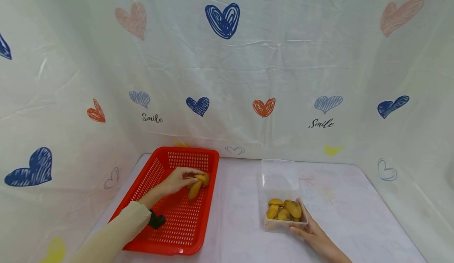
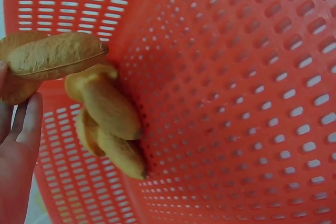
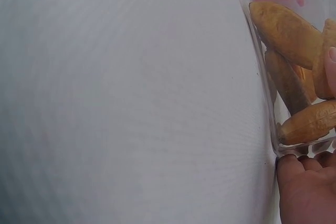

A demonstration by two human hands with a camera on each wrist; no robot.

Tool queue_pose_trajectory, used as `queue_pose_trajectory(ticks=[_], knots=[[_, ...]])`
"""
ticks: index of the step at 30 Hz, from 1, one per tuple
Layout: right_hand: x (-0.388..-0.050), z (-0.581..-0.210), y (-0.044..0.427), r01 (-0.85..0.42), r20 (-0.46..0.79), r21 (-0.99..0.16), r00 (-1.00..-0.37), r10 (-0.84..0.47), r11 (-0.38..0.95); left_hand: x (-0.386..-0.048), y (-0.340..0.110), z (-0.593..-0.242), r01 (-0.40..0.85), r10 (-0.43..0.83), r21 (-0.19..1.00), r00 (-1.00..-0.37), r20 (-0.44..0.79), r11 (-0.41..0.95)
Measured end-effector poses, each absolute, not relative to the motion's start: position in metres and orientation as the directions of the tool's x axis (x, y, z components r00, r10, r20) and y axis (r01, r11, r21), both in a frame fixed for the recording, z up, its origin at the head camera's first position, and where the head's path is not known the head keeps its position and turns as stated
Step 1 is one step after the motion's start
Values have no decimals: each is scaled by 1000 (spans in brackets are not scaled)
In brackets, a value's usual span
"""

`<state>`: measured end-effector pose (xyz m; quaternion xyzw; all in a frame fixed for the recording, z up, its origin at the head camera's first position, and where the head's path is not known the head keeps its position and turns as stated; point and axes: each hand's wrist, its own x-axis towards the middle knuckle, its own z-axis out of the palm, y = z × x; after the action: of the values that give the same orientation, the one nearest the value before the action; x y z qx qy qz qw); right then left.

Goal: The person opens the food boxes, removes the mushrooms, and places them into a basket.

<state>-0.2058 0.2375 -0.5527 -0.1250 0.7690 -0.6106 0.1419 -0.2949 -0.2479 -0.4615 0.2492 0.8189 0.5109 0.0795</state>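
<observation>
In the head view my left hand pinches a yellow-brown mushroom inside the red basket, near its right wall. The left wrist view shows that mushroom between thumb and fingers of my left hand; two more mushrooms lie below it against the basket's mesh. My right hand grips the right front corner of a clear plastic box holding several mushrooms. Up close, its fingers press the box wall beside the mushrooms.
The box's clear lid stands open at its back. A black object shows at my left wrist over the basket. Behind the white table hangs a white curtain printed with hearts, with more curtain at both sides.
</observation>
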Motion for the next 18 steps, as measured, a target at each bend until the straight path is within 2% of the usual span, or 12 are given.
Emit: queue_pose_trajectory(ticks=[8,18], knots=[[-204,-551,234,22,-100,-975,-932,-349,221,-298,-252,-475,309,527,885,-845,87,349],[-205,-549,236,36,-116,-974,-928,-355,223,-303,-252,-489,359,591,873,-800,105,331]])
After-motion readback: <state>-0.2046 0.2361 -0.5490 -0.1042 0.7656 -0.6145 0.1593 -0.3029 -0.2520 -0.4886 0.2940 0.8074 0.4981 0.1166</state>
